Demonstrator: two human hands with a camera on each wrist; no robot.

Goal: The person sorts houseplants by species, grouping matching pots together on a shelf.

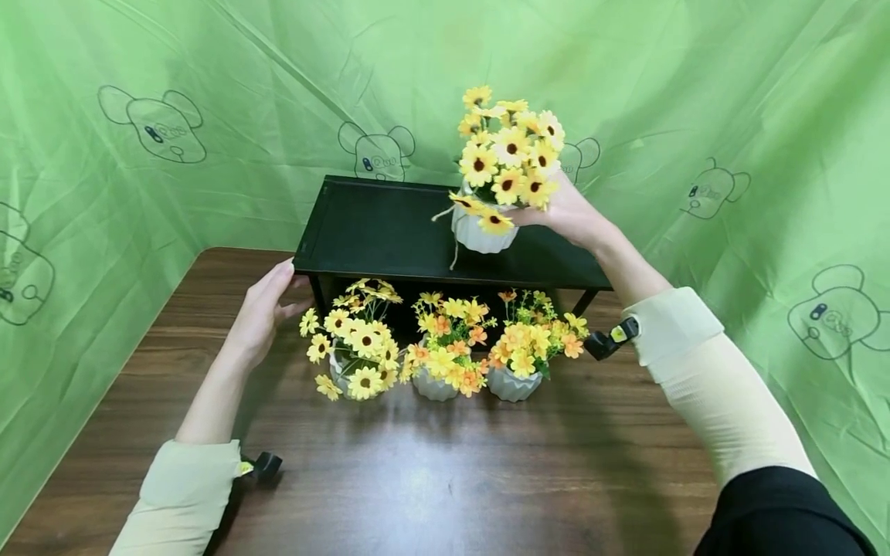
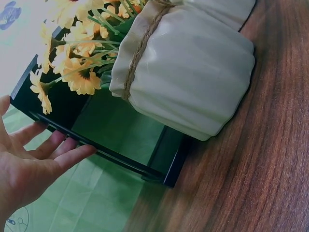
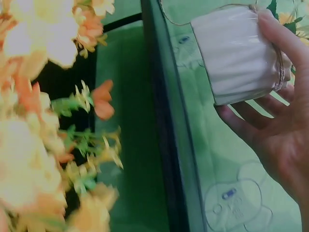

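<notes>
In the head view, my right hand (image 1: 566,210) holds a white ribbed flower pot (image 1: 483,232) with yellow dark-centred flowers (image 1: 511,147), over the black shelf (image 1: 389,224). The right wrist view has the thumb on one side of this pot (image 3: 236,53) and fingers on the other; twine circles its rim. It appears raised off the shelf top. At the shelf's left end is my left hand (image 1: 260,313). Its fairly straight fingers (image 2: 72,157) touch the side bar (image 2: 120,159), the thumb near the top corner.
Before the shelf, three more potted plants stand in a row: a yellow one (image 1: 361,344) at left, then yellow-and-orange ones in the middle (image 1: 448,347) and at right (image 1: 524,344). All are on the wooden table (image 1: 431,479). Green cloth (image 1: 278,77) with mouse-head drawings hangs behind and at both sides.
</notes>
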